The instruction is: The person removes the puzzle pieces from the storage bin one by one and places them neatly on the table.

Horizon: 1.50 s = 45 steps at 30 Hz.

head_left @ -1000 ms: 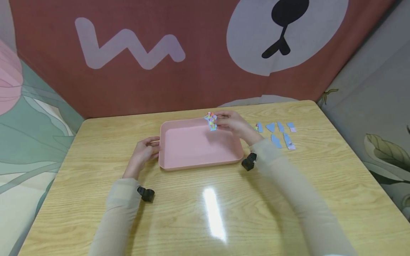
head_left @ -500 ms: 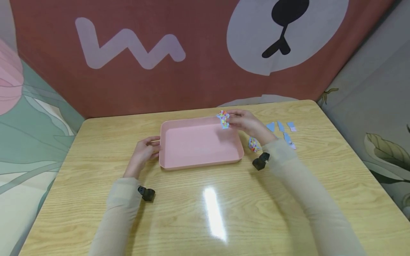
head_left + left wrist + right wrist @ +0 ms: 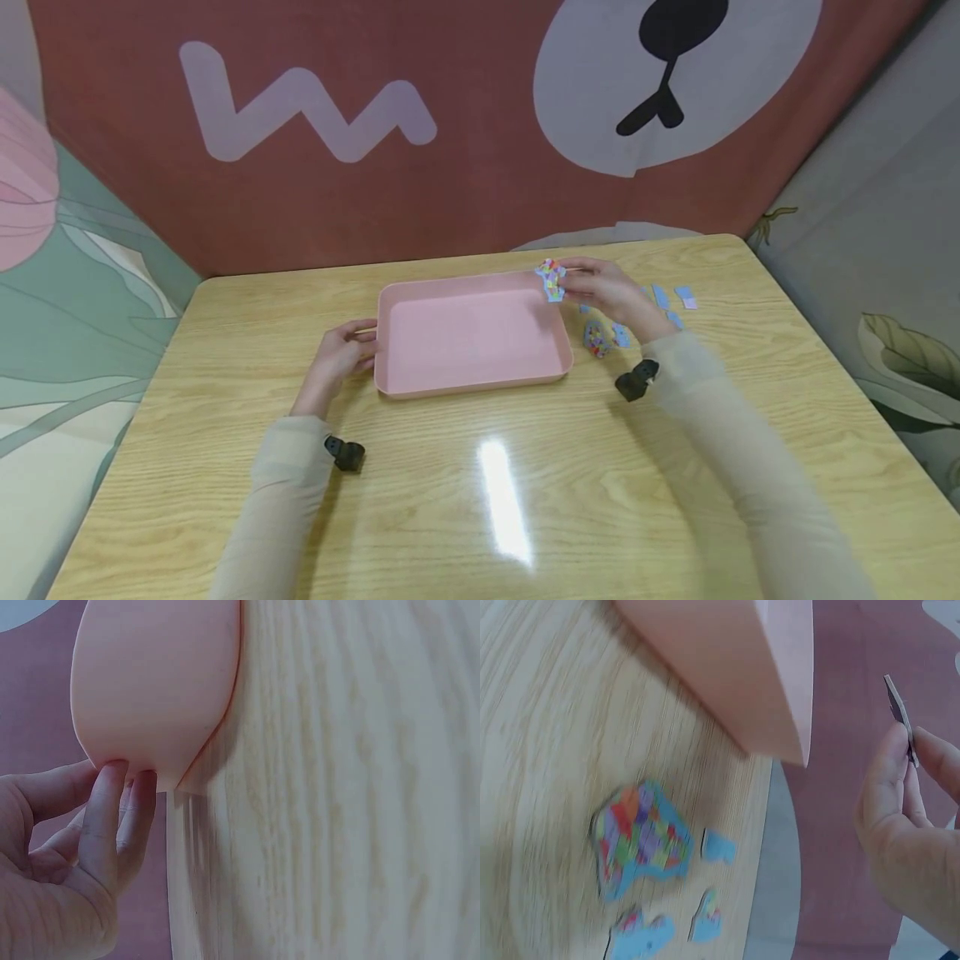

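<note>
My left hand (image 3: 341, 358) is at the left end of the pink tray (image 3: 465, 385). In the left wrist view its nearly straight fingers (image 3: 101, 832) touch the outside of the tray wall. My right hand (image 3: 611, 292) pinches a small puzzle piece (image 3: 551, 281), patterned in many colours with blue edges, above the tray's back right corner. In the right wrist view this puzzle piece (image 3: 901, 720) stands nearly edge-on between thumb and fingertips. A larger colourful puzzle piece (image 3: 596, 340) lies on the table right of the tray.
Several mostly blue puzzle pieces (image 3: 686, 297) lie on the wooden table (image 3: 420, 483), right of the tray and partly behind my right hand and wrist. A red-brown printed backdrop (image 3: 465, 192) rises behind the table.
My right hand has moved right with the pinched puzzle piece, from over the tray to its back right corner, uncovering the larger colourful piece. The left hand and tray have stayed put.
</note>
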{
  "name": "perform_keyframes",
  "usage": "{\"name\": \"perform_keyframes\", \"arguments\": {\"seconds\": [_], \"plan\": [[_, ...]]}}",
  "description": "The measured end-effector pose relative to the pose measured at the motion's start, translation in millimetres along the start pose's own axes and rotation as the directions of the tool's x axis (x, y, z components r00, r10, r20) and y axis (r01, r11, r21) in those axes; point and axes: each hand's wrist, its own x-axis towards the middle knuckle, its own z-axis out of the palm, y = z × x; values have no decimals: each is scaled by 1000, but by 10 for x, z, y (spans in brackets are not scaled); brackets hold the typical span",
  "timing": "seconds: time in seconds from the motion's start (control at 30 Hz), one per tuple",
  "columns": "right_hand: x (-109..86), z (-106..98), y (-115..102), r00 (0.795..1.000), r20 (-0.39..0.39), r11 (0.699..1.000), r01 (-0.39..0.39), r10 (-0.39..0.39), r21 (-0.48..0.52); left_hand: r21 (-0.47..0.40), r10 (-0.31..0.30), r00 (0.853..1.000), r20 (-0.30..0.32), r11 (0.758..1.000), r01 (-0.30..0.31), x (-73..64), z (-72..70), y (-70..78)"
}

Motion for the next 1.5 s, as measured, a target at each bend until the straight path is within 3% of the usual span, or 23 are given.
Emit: {"name": "perform_keyframes", "arguments": {"seconds": [0.37, 0.77, 1.2, 1.33, 1.5], "plan": [[-188, -417, 141, 1000, -16, 1000, 19, -19, 16, 0, 5, 1000, -9, 1000, -5, -7, 7, 11], [-412, -843, 338, 997, -73, 979, -21, 37, 203, 6, -2, 1000, 0, 1000, 2, -16, 12, -2], [-584, -1173, 491, 994, -92, 928, -24, 63, 373, 3, -7, 1000, -4, 1000, 7, -27, 8, 4], [-647, -1281, 532, 992, -107, 927, -27, 72, 373, -4, -3, 1000, -2, 1000, 3, -19, 1, -4], [-748, -1416, 597, 989, -130, 962, -33, 71, 272, 7, -8, 1000, -6, 1000, 8, -7, -4, 1]]}}
